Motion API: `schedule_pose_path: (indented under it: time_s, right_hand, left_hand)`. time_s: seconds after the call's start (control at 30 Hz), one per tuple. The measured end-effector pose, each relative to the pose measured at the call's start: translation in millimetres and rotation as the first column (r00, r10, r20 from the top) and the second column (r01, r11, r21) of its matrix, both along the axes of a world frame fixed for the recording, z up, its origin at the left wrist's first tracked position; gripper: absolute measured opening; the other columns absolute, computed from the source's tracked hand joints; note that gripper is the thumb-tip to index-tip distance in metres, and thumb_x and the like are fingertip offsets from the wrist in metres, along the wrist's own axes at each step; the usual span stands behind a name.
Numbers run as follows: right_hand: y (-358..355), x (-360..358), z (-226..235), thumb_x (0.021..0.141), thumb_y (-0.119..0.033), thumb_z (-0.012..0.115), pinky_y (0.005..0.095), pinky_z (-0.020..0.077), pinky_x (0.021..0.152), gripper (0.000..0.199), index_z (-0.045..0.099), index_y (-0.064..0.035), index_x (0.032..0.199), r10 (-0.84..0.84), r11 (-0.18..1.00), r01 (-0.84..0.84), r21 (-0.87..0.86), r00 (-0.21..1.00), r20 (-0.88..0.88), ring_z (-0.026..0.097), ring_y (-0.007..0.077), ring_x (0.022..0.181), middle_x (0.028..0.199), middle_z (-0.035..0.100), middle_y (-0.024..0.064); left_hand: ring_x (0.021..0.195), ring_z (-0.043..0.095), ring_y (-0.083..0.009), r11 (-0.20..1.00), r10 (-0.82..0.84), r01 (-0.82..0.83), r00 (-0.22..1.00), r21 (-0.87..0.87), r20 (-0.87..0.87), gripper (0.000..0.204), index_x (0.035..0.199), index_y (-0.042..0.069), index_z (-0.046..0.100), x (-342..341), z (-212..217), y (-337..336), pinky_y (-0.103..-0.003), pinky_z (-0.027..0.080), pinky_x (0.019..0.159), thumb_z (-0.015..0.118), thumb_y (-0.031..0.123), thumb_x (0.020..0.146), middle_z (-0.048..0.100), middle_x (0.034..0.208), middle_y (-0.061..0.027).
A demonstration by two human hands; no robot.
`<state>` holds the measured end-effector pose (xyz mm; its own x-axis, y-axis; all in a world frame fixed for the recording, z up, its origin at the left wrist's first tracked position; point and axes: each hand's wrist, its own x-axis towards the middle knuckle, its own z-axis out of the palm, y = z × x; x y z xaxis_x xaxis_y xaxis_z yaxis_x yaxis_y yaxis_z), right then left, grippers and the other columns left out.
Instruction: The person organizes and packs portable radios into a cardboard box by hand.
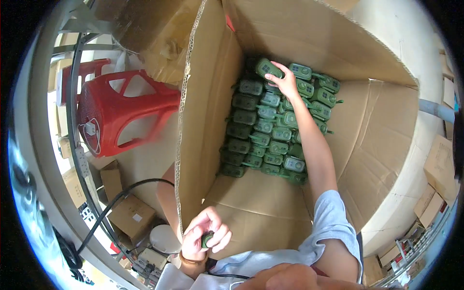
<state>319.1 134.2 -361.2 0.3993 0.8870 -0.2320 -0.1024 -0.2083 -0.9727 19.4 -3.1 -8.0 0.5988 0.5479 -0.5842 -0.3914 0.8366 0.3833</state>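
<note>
My right hand (282,80) reaches deep into a large cardboard box (382,130), thumb and fingers closed on a green device (268,69). This device is a rounded rectangle with a dark panel of small squares on its face. Beneath and beside it, similar green devices (264,126) lie in close rows on the bottom of the box, several with green straps sticking out. Near the box's front left edge, my left hand (208,231) is curled around a small dark green rounded object (207,239). My fingers hide most of that object, so its kind does not show.
Left of the box lies a red plastic stool (108,113) with a white plug and cable on it. A metal frame (36,145) and a black cable (123,192) run along the left. A smaller carton (133,218) stands below. More cartons (437,162) are at the right.
</note>
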Motion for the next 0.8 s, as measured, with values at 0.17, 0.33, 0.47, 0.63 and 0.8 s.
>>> schedule_pose_path:
  time_s: [0.17, 0.33, 0.47, 0.63, 0.8]
  right_hand:
    - [-23.6, 13.6, 120.6, 0.074, -0.007, 0.072, 0.0354, 0.0565, 0.075, 0.054, 0.051, -0.0071, 0.124, 0.18, 0.981, -0.192, -0.017, 0.945, -0.272, 0.057, 0.0205, 0.097, 0.113, 0.055, 0.0081]
    - [-33.7, 15.6, 269.9, 0.067, -0.014, 0.077, 0.0303, 0.0561, 0.072, 0.058, 0.055, -0.0062, 0.119, 0.699, 0.698, -0.714, -0.056, 0.696, -0.165, 0.057, 0.0161, 0.092, 0.107, 0.057, 0.0053]
    - [-68.0, -15.0, 376.7, 0.059, -0.02, 0.083, 0.0323, 0.0463, 0.087, 0.061, 0.059, -0.0041, 0.113, 0.907, 0.419, -0.906, -0.061, 0.416, 0.062, 0.057, 0.0173, 0.098, 0.11, 0.06, 0.0079]
    - [-114.5, -108.9, 501.7, 0.058, -0.021, 0.082, 0.0357, 0.0426, 0.091, 0.059, 0.061, -0.0028, 0.11, 0.893, 0.021, -0.985, 0.17, 0.095, 0.44, 0.055, 0.0251, 0.107, 0.11, 0.061, 0.0134]
    - [-137.9, -226.6, 560.3, 0.066, -0.033, 0.079, 0.0322, 0.0493, 0.08, 0.063, 0.057, 0.0006, 0.115, 0.919, 0.179, -0.962, 0.207, 0.239, 0.314, 0.059, 0.019, 0.096, 0.106, 0.061, 0.0108]
  left_hand:
    - [0.044, 0.033, -0.0102, 0.995, -0.041, 0.036, 0.998, 0.092, 0.051, 0.042, 0.085, 0.003, 0.038, -5.9, 7.8, -2.5, -0.022, 0.03, 0.041, 0.052, 0.043, 0.088, 0.036, 0.054, -0.0003]
    - [0.04, 0.032, -0.0095, 0.97, -0.029, -0.009, 0.988, 0.243, 0.154, 0.037, 0.083, 0.006, 0.037, -23.9, 41.1, -20.3, -0.022, 0.028, 0.037, 0.045, 0.041, 0.091, 0.035, 0.052, 0.0006]
    - [0.041, 0.034, -0.0102, 0.947, 0.034, -0.113, 0.966, 0.301, 0.255, 0.03, 0.083, 0.007, 0.037, -49.7, 65.4, -51.9, -0.022, 0.026, 0.037, 0.039, 0.035, 0.094, 0.037, 0.053, 0.0006]
    - [0.044, 0.037, -0.0111, 0.914, 0.088, -0.204, 0.943, 0.349, 0.32, 0.028, 0.084, 0.008, 0.038, -108.4, 74.5, -89.7, -0.021, 0.028, 0.039, 0.04, 0.034, 0.093, 0.036, 0.055, 0.0005]
    - [0.045, 0.036, -0.0117, 0.882, 0.25, -0.382, 0.875, 0.275, 0.415, 0.025, 0.081, 0.006, 0.039, -143.8, 81.7, -118.9, -0.022, 0.03, 0.04, 0.038, 0.027, 0.094, 0.036, 0.055, -0.0006]
